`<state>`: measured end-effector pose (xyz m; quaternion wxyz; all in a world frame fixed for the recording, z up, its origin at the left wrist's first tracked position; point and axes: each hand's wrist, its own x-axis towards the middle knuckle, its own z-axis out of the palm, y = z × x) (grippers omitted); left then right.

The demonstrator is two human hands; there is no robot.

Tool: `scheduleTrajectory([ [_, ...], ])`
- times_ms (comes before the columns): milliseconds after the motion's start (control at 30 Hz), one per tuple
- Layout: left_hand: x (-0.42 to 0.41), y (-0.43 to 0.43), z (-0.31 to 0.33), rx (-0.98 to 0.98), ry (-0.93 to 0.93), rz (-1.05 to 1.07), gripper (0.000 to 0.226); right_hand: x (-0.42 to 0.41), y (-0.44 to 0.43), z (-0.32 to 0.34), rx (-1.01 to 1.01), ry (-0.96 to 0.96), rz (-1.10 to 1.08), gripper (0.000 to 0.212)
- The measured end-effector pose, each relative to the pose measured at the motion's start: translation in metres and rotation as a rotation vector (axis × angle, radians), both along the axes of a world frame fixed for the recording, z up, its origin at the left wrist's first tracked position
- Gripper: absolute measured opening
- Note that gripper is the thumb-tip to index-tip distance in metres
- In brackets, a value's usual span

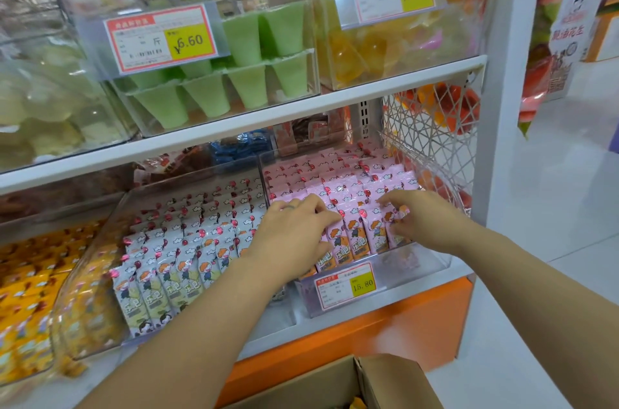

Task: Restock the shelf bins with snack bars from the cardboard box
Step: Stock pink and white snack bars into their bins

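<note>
Snack bars (355, 234) in pink wrappers stand on end directly under both hands, packed in rows that run left to right. Each bar's long axis tilts up and away from the person.

Shelf (335, 100): the white board runs above the hands, and clear bins above it hold green cups (248, 40) and yellow sweets.

Pink bin (418, 261): a clear tray beneath the hands. It looks nearly full, with the front row just behind its front wall.

Left bin (100, 241): beside the left forearm, it holds white-wrapped bars (174, 268) in the same upright rows. Yellow packs (20, 274) lie further left.

Box (335, 382): cardboard, flaps open, below the hands and nearer the person, between the forearms. Its inside is almost wholly out of view.

Left hand (294, 227): the fingers are lightly curved and spread, and lie on the tops of the left half of the front row. It presses on them and holds nothing.

Right hand (415, 217): the fingers are bent down onto the tops of the rightmost bars. Whether the hand pinches one or only pushes cannot be told.

Price tag (345, 284): fixed to the bin front, below and between the hands.

Both hands are equally near the row. The step appears to be squaring it up, and any further stock must come up from the box.
</note>
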<state>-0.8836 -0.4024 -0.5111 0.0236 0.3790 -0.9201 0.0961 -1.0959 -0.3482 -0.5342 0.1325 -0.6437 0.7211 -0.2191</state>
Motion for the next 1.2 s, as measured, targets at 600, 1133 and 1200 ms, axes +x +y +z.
scheduleTrajectory([
  [600, 0.040, 0.073, -0.004, 0.027, 0.537, 0.007, 0.031, 0.060, 0.065, 0.003, -0.379, -0.024, 0.030, 0.031],
  [1133, 0.247, 0.121, -0.180, 0.351, 0.749, 0.595, 0.028, 0.208, 0.102, -0.168, 0.136, -0.222, 0.214, 0.034],
  [1200, 0.261, 0.119, -0.210, 0.445, 0.737, 0.679, 0.029, 0.221, 0.100, -0.194, 0.229, -0.214, 0.227, 0.037],
])
